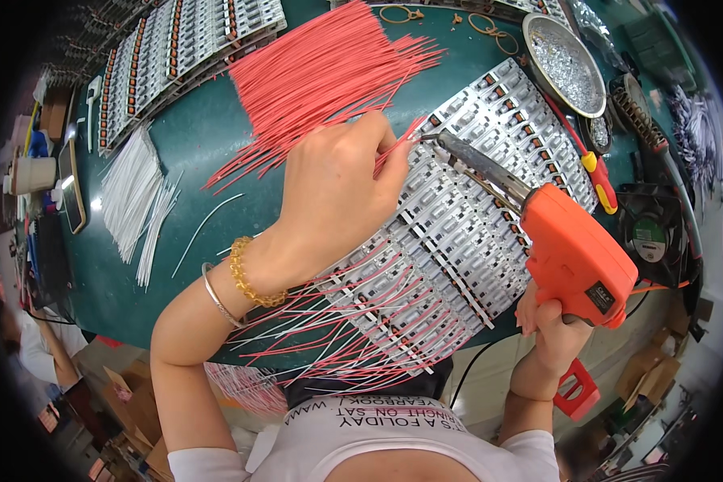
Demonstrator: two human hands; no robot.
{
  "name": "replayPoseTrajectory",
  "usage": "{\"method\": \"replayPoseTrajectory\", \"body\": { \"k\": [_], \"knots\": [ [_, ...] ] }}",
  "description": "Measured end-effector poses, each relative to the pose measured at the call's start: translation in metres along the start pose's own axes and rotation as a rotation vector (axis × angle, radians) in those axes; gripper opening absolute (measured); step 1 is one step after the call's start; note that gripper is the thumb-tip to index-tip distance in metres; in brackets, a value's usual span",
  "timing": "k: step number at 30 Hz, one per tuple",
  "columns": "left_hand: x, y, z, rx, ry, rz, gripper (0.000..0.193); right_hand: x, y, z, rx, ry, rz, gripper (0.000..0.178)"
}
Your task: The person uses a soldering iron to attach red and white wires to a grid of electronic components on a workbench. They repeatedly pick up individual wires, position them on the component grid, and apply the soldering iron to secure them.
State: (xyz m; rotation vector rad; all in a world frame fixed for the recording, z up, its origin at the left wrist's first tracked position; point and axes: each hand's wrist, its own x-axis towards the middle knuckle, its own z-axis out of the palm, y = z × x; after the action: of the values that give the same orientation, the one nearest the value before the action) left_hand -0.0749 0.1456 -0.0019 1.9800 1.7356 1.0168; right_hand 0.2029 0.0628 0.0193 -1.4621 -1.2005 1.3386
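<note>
My left hand (333,189) pinches a few red wires (391,149) between thumb and fingers, their ends over the upper left edge of a panel of small circuit boards (490,241). My right hand (548,329) is wrapped round the handle of an orange-red soldering gun (578,249). Its dark tip points left and meets, or nearly meets, the wire ends; the exact contact is too small to tell. Red and white wires (353,321) stick out from the panel's near rows toward me. Beyond my left hand lies a large pile of red wires (317,76).
White wires (132,193) and a phone (72,189) lie left on the green table. More board panels (189,60) are stacked at the far left. A metal bowl (594,104) of silvery bits, a screwdriver (598,181), a coiled iron holder (639,104) and a fan (655,233) stand right.
</note>
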Motion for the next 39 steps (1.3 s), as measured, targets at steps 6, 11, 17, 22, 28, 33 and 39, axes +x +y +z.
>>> {"method": "replayPoseTrajectory", "body": {
  "k": [6,11,17,22,28,33,39],
  "knots": [
    [0.002,0.001,-0.001,-0.023,-0.012,-0.003,0.019,-0.003,0.007,0.001,-0.104,0.131,-0.096,0.053],
    [0.002,0.001,-0.002,-0.02,-0.023,-0.009,0.019,0.003,0.01,0.004,-0.285,0.063,-0.303,0.079],
    [0.003,0.002,-0.001,-0.011,-0.019,-0.007,0.019,-0.001,-0.009,0.014,0.029,0.134,-0.314,0.079],
    [0.002,0.006,-0.006,-0.027,-0.054,-0.069,0.016,0.007,-0.036,0.001,0.051,0.251,-0.621,0.074],
    [0.01,0.005,-0.024,0.025,0.205,0.058,0.011,0.065,-0.031,-0.024,-0.198,0.432,-0.496,0.045],
    [0.004,0.019,-0.025,-0.315,-0.04,-0.133,0.012,0.038,-0.033,-0.013,-0.093,0.419,-0.481,0.056],
    [-0.007,0.009,-0.007,-0.008,-0.001,0.074,0.017,-0.007,-0.014,0.016,-0.002,0.163,-0.395,0.084]
  ]
}}
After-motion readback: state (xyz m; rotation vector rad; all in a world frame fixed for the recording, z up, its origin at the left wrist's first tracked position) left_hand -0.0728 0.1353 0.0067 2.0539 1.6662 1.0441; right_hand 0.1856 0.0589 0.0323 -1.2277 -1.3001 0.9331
